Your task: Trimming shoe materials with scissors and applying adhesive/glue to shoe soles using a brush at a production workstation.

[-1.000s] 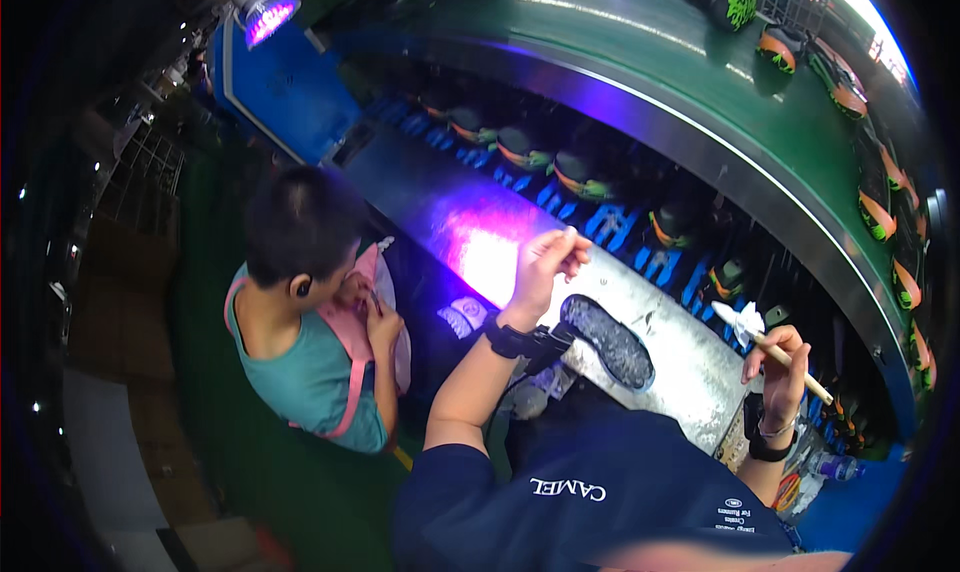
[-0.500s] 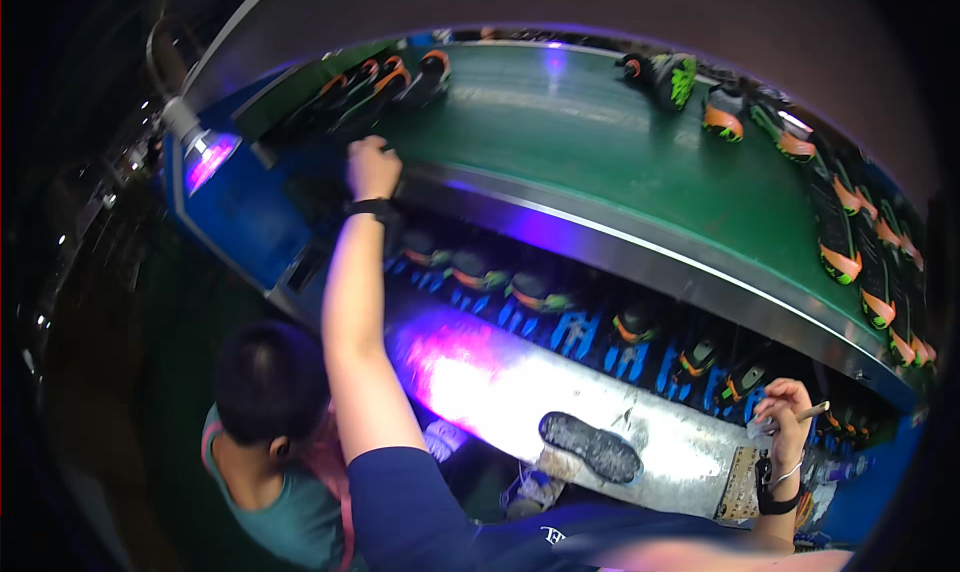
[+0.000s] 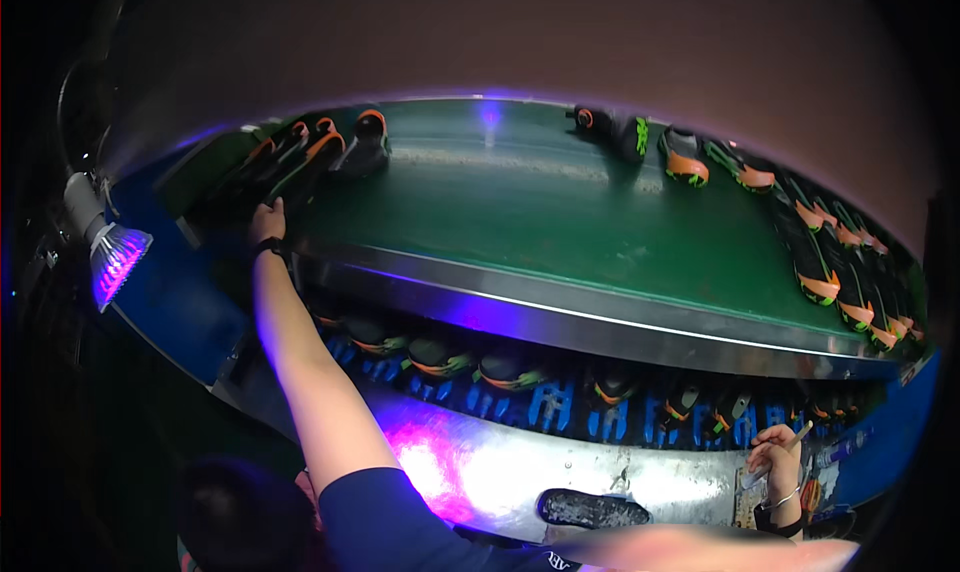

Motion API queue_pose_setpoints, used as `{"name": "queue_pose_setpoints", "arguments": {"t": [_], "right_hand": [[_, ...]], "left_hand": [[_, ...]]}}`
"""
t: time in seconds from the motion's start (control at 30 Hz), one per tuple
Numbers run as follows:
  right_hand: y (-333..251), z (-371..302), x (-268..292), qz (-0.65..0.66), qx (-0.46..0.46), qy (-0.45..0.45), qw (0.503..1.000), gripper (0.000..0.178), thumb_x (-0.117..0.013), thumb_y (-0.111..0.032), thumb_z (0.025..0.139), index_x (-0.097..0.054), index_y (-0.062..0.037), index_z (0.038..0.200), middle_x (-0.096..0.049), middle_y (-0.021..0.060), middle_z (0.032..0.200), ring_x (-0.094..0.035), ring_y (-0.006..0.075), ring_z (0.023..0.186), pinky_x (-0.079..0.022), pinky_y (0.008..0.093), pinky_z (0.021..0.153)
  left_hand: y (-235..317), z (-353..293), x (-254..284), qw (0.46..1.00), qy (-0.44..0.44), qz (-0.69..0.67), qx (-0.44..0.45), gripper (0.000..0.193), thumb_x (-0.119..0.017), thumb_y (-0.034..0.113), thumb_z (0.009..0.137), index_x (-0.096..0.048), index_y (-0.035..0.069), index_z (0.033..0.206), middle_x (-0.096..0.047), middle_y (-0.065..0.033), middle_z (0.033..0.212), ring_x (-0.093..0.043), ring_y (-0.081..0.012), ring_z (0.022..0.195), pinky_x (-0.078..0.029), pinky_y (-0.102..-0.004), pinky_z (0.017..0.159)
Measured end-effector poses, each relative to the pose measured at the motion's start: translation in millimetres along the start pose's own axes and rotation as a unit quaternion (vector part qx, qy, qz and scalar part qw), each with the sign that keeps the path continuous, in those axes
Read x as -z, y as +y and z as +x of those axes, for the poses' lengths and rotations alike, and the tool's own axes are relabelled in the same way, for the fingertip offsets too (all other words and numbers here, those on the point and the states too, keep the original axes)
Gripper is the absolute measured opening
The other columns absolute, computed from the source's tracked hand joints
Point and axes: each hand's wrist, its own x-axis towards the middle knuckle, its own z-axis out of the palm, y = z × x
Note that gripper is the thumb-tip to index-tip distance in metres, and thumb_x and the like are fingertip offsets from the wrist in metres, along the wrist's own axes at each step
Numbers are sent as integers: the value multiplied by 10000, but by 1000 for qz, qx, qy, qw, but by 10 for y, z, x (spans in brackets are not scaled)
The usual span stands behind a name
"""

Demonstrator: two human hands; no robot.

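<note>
Right grip [image 3: 777,460] around slim wooden-looking stick [image 3: 801,435]

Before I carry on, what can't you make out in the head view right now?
All in the head view:
- Grip of the left hand: lost in shadow against the dark shoes.
- Lower end of the pale stick: partly behind the right hand, too small to read.
- Far side of the green belt: covered by a blurred brown shape.
- Hands of the co-worker: out of sight; the lower edge crops the body.
</note>
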Motion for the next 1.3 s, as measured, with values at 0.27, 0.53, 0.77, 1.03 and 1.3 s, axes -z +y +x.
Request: {"name": "queue_pose_setpoints", "arguments": {"t": [0.27, 0.53, 0.77, 1.03, 1.3], "right_hand": [[-150, -206, -220, -23, -13, -53, 998, 163, -365, 54, 659, -458, 35, 791, -532, 137, 724, -558, 181, 529, -446, 243, 423], [-168, -228, -239, -8, -18, -76, 997, 150, -375, 59, 669, -464, 29, 786, -535, 138, 736, -568, 184, 548, -446, 243, 433], [-172, -216, -180, 0, -31, -106, 994, 156, -376, 71, 683, -477, 32, 795, -543, 134, 761, -574, 176, 581, -458, 241, 461], [-169, -209, -28, 6, -25, -98, 995, 163, -365, 74, 686, -483, 31, 789, -546, 124, 753, -574, 170, 586, -461, 239, 469], [-123, -282, 44, 5, -23, -57, 998, 150, -380, 55, 671, -483, 25, 775, -543, 132, 710, -562, 176, 541, -443, 247, 448]], "left_hand": [[340, -400, 244, 812, -38, -556, 173, 293, -449, 26, 733, -380, -100, 989, -501, -237, 876, -594, -339, 629, -553, -358, 546], [597, -576, 491, 724, -94, -670, 133, 278, -446, 62, 739, -390, -105, 954, -507, -221, 836, -589, -337, 624, -559, -364, 567], [1321, -1435, 722, 688, -297, -661, 45, 357, -372, 7, 745, -292, -95, 1077, -495, -243, 886, -586, -343, 685, -543, -402, 622], [2130, -3010, 785, 705, -546, -425, -156, 700, -564, 290, 794, -216, -143, 1220, -529, -236, 971, -605, -300, 731, -515, -322, 592], [1629, -1086, 307, 939, -52, 9, -340, 388, -632, 179, 698, -512, 45, 1041, -474, -148, 1093, -478, -305, 1013, -409, -387, 819]]}}
